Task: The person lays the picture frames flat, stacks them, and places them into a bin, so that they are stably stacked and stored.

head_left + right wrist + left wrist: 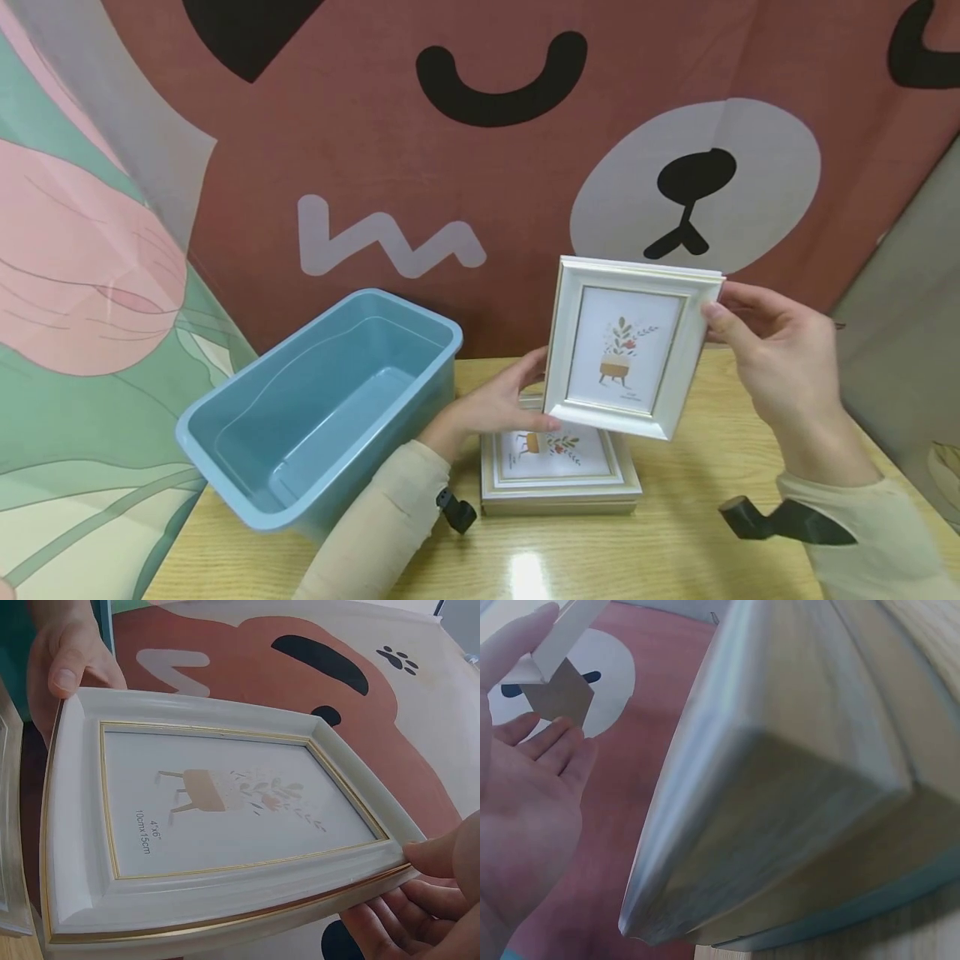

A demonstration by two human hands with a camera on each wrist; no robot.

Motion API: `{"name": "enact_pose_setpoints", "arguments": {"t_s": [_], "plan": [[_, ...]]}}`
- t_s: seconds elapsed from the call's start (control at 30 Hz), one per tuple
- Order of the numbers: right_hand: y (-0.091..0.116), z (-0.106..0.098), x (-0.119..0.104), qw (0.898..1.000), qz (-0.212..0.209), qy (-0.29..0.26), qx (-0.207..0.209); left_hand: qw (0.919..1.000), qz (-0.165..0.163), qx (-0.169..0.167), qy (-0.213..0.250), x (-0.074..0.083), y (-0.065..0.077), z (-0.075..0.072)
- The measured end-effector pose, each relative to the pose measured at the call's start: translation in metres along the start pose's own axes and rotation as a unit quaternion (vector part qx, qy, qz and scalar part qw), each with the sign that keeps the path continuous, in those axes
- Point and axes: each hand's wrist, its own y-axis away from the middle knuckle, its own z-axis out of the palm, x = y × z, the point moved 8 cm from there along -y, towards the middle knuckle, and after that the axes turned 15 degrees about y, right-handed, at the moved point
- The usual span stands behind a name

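Note:
A white picture frame [622,346] with thin gold lines and a potted-plant print is held up, tilted, over the table. My right hand [787,358] pinches its upper right edge, thumb on the front and fingers behind. At the lower left corner my left hand [498,400] holds it, the thumb over the front; in the right wrist view, part of this left hand [75,660] shows at the frame's far corner. Below lies a stack of similar frames [558,492], the top one's print partly covered. In the left wrist view the stack's edges [780,802] loom close.
A blue plastic bin [408,417] stands on the wooden table [697,467] to the left, its inside bare. Behind hangs a cloth [360,150] with a printed cartoon bear. Black straps with small devices [457,510] sit on both sleeves.

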Motion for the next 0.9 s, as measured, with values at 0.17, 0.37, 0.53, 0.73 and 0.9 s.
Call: {"name": "enact_pose_setpoints", "arguments": {"t_s": [0.17,0.37,0.53,0.73,0.9], "plan": [[0.0,0.005,-0.004,1.0,-0.007,-0.016,-0.005,0.9997,0.011,-0.024,-0.003,0.001,0.002,0.001],[0.001,0.01,-0.006,1.0,-0.016,-0.004,-0.006,0.9988,0.021,-0.044,0.003,0.002,0.003,0.003],[0.002,0.013,-0.006,1.0,-0.019,0.002,-0.012,0.9986,0.02,-0.048,0.007,0.001,0.003,0.003],[0.003,0.016,-0.008,1.0,-0.027,0.005,-0.015,0.9992,0.013,-0.037,0.002,-0.001,0.005,0.001],[0.004,0.018,-0.006,0.999,-0.023,0.017,-0.018,0.9981,0.029,-0.054,0.009,-0.001,0.005,0.002]]}}
